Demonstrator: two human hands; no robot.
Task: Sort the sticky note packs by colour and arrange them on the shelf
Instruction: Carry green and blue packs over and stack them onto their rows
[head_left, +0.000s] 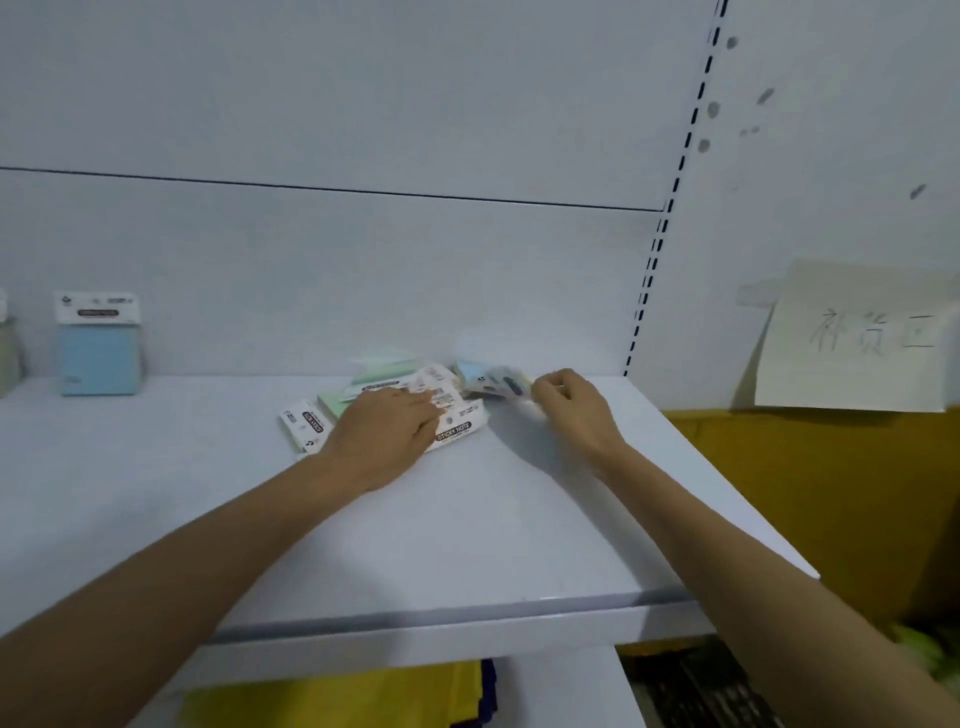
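Several sticky note packs lie in a loose pile (395, 387) on the white shelf (467, 519), most of them green with white labels. My left hand (384, 431) rests flat on the pile, fingers straight over a labelled pack (457, 428). My right hand (566, 400) pinches a blurred blue pack (493, 382) at the pile's right end. A green pack (304, 423) lies at the pile's left edge. One blue pack (98, 345) stands upright against the back wall at far left.
Another pack (8, 353) shows partly at the left frame edge. A slotted shelf upright (654, 260) runs along the right. A paper sign (857, 338) hangs over a yellow box (805, 493). Yellow and blue items (363, 696) lie below the shelf.
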